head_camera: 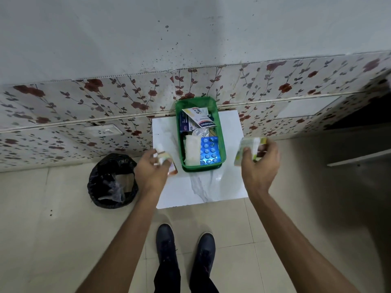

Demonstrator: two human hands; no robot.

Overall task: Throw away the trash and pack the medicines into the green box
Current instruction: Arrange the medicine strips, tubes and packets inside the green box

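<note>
Head view: green box [221, 142] lies between both hands, long axis running away.
Left hand [152, 172]: fingers grasping small medicine packs [162, 157].
Right hand [260, 163]: fingers grasping pale green carton [249, 147].

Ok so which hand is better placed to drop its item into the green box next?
Probably the left hand: its small orange-and-white packet sits right beside the green plastic box. The right hand, holding a pale green carton, is farther off.

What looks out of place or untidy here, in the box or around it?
Nothing looks spilled or damaged. The green box sits upright on the white table, its contents loosely piled but inside the rim. The bin with a black bag stands upright on the floor. The wall above carries dark specks.
</note>
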